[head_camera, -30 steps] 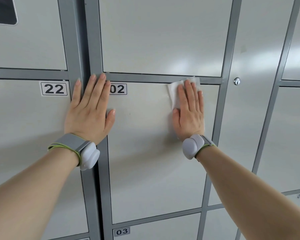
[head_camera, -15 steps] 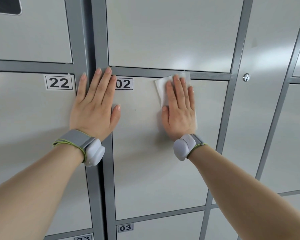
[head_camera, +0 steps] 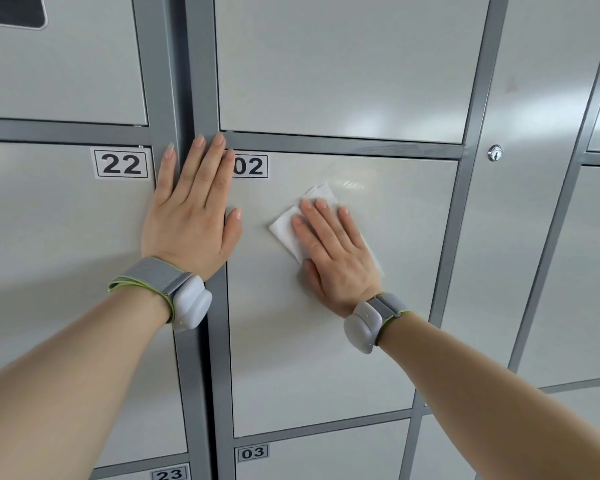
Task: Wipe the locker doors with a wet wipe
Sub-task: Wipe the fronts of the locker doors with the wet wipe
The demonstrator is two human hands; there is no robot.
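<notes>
Evidently, the right hand point(head_camera: 340, 251), fingers straight, presses a wet wipe point(head_camera: 290, 230) onto locker door 02 point(head_camera: 326, 358) at eleven o'clock of centre, while the flat-palmed left hand point(head_camera: 191, 220) at nine o'clock braces against the frame post point(head_camera: 220, 375).

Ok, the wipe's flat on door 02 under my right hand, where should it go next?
Probably slide the right hand and wipe down door 02: a wet sheen shows only near the top, and the lower part looks dry.
</notes>
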